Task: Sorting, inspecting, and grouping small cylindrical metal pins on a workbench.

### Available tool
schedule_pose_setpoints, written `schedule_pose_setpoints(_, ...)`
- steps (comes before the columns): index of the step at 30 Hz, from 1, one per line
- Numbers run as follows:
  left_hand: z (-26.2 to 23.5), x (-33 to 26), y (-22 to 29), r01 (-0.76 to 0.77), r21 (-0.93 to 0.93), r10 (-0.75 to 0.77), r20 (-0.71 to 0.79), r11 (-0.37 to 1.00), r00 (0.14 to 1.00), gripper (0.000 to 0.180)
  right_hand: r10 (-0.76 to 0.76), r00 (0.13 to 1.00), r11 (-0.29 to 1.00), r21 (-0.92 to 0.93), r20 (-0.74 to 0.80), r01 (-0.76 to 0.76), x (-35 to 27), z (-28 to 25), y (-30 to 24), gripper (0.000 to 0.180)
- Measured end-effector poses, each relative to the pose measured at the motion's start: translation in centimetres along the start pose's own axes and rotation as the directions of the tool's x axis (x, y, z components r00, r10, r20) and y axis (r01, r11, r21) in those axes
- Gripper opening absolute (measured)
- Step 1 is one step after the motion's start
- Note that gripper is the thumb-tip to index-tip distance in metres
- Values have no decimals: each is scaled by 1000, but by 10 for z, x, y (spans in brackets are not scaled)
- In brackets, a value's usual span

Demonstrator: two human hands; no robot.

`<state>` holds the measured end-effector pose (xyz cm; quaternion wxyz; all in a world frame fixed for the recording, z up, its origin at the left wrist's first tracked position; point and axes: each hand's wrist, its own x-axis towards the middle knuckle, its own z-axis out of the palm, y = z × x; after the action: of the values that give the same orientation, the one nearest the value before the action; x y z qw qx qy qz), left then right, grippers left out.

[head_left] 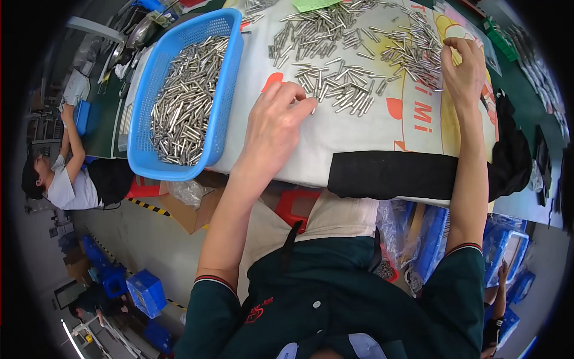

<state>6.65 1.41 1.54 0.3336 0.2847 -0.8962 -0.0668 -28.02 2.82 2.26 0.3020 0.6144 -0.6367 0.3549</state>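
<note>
– Workshop around, cloth-covered surface [317, 143] across the upper frame. Hands?
– Left hand [276, 122], centre: fingers curled, thumb near index beside the nearest pins; can't tell if one's pinched. Right hand [465, 75], upper right: thumb and index tips close together at a heap's edge; can't tell there either.
– Metal pins [415, 51] where?
– Loose heaps, upper middle to upper right, plus a mass in the blue basket [229, 96], upper left.
– Handling?
– My read: stiff, light singly, heavy by the basketful, smooth so probably slippery and prone to roll. Unlikely fragile. Pinch mid-length, thumb and index; basket by opposite rims.
– Surface?
– Pale printed cover, black cloth [388, 175] along the near edge.
– Room?
– Co-worker [75, 185] far left, another person [98, 299] lower left near blue crates [145, 293], striped floor tape [149, 207] between.
</note>
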Motion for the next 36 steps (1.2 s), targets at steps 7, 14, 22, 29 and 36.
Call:
schedule_pose_setpoints(7,-5,19,-2,-212,69,190,247,975,950,16,451,652,878,-173,609,-446,-22,-34,62,21)
schedule_pose_setpoints(14,-9,28,1,-177,48,152,333,983,931,10,373,501,871,-108,781,-479,-7,-49,44,15)
schedule_pose_setpoints(22,-11,25,2,-53,-6,51,375,999,925,12,480,798,868,-329,365,-371,-30,-16,76,21)
schedule_pose_setpoints(29,-21,8,21,11,-39,1,301,999,954,13,444,885,887,74,141,-456,-3,-44,55,27)
schedule_pose_setpoints(36,-14,-27,48,161,-106,-105,405,981,908,13,97,899,-399,844,427,-358,-3,-76,-114,17)
